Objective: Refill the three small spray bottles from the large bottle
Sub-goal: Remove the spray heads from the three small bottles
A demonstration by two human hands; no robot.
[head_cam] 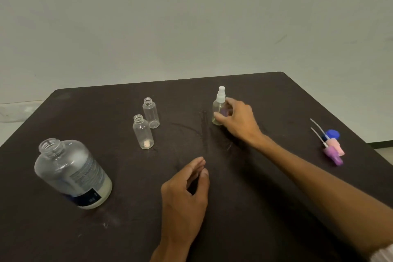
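Capped spray bottle gripped by right fingers; left hand loose, empty.

- You have a dark table with a scuffed, matte top.
- At your left stands the large bottle, without cap.
- Near the middle stand two small open bottles, just beside each other.
- Further right stands a small bottle with white spray head.
- At the right edge lie a pink spray head, a purple spray head and a blue cap, close together.
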